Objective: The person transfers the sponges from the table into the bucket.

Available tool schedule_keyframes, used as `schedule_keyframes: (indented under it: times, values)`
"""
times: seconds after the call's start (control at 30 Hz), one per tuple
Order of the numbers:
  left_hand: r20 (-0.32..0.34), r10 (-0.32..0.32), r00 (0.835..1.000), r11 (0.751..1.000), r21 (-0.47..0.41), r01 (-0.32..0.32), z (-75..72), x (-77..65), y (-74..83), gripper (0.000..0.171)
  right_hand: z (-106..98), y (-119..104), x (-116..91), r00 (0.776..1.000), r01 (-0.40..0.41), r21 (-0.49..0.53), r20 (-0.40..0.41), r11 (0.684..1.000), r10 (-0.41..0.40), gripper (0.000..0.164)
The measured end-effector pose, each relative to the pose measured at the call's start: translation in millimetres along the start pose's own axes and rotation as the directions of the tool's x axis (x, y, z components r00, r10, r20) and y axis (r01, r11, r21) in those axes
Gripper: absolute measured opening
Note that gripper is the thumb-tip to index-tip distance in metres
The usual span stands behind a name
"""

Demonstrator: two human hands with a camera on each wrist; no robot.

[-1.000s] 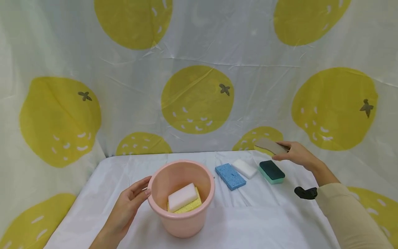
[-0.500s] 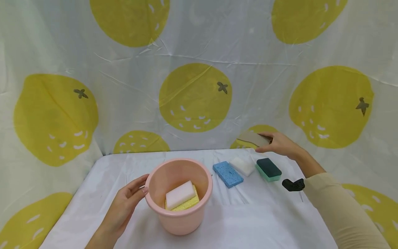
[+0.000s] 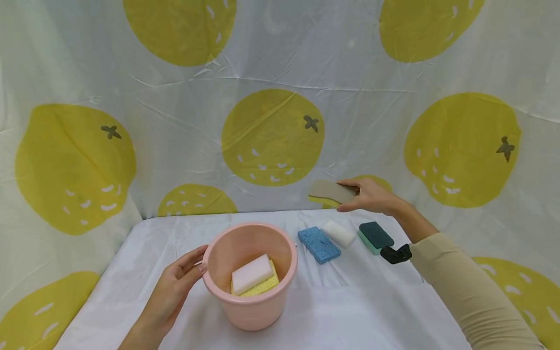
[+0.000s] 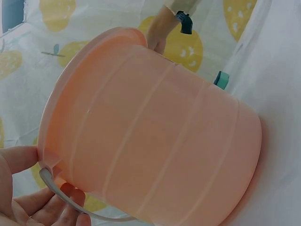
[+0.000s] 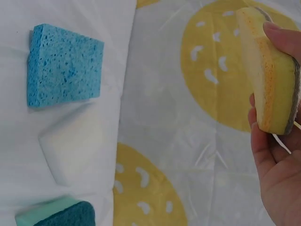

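My left hand [image 3: 177, 284] holds the pink bucket [image 3: 255, 318] by its left rim, thumb and fingers at the edge. In the left wrist view the fingers [image 4: 44, 212] lie by its grey handle [image 4: 70, 202]. Inside the bucket a pale pink sponge [image 3: 251, 274] leans on a yellow sponge [image 3: 262, 288]. Above the table's back edge, my right hand [image 3: 372, 195] pinches a wavy yellow sponge with a grey-brown face [image 3: 332, 191]. Below it lie a blue sponge [image 3: 319, 244], a white sponge [image 3: 339, 233] and a green sponge with a dark scouring face [image 3: 376, 235].
A white cloth covers the table [image 3: 350, 311]. Behind it hangs a white curtain [image 3: 188, 136] printed with yellow lemons. A black strap end [image 3: 395, 253] sticks out from the right sleeve [image 3: 463, 282].
My right hand has carried the wavy sponge leftward, from above the green sponge to above the white one. The left hand stays at the bucket's rim. The view has shifted slightly.
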State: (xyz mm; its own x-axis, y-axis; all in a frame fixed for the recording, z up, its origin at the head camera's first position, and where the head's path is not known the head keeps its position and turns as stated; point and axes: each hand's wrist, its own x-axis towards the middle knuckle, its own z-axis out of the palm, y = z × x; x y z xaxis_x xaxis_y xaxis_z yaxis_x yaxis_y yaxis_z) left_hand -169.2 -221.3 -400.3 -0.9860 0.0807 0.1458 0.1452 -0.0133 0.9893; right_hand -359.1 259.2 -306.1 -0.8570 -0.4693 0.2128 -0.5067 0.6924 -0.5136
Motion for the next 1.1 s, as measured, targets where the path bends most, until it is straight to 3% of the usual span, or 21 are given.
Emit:
schedule_keyframes:
  times: [0.43,0.7,1.1]
  values:
    - [-0.005,-0.001,1.0,1.0,0.0,0.001,0.2,-0.1,0.9,0.053,13.0,-38.3,9.1,0.995,0.089,0.006,0.053,0.996,-0.089,0.087]
    - [0.001,0.008,1.0,1.0,-0.003,-0.008,0.2,-0.6,0.7,0.052,23.2,-63.3,17.7,0.971,0.214,0.014,0.11,0.977,-0.214,0.084]
    - [-0.013,-0.02,1.0,1.0,0.001,0.02,1.2,-0.4,0.6,0.053,31.3,-85.0,24.6,0.949,0.267,0.058,0.16,0.962,-0.273,0.084]
